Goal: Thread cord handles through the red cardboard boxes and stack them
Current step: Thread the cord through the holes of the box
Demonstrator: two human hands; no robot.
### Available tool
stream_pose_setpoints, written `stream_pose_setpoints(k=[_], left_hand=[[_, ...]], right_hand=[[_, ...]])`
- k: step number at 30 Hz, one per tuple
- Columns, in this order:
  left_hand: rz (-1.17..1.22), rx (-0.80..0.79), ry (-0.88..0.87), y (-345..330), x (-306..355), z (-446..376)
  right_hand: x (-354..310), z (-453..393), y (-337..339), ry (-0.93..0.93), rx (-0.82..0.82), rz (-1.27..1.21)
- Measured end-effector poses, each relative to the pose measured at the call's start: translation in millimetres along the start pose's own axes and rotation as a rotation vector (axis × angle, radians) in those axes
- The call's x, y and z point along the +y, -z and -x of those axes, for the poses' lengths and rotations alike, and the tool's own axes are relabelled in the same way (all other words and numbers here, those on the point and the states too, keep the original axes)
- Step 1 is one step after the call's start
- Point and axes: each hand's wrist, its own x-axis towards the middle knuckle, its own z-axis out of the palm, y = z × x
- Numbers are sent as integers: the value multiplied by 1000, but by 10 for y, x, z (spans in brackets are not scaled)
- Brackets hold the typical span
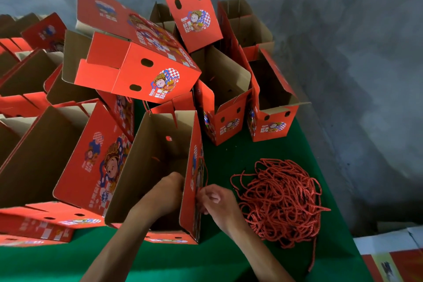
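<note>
An open red cardboard box [146,167] stands on the green table [229,258] in front of me, its brown inside facing up. My left hand [164,192] reaches inside it and presses against the right wall; its fingertips are hidden. Outside that wall, my right hand [217,201] pinches a red cord [206,174] that runs up along the box's printed side. A tangled heap of red cords [281,199] lies on the table just right of my right hand.
Several red boxes are piled behind and to the left, one tipped box [137,68] leaning over the pile. Two upright open boxes [229,107] stand at the back right. The table's right edge [338,213] drops to a grey floor, with flat cardboard [393,258] at lower right.
</note>
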Motion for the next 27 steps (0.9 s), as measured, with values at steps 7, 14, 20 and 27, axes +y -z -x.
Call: stream_pose_setpoints(k=[7,14,20,27], left_hand=[[-104,-157,-182,-97,286,-100],[186,-307,-74,-572,808,-186],[498,-501,91,-822,1035,-243],[425,-467,74,-714,1174,-425]], right_hand=[[94,57,72,0,102,-143],[104,208,306,84,447,-189],[167,343,551,141,580,-252],[218,443,620,224,546,-173]])
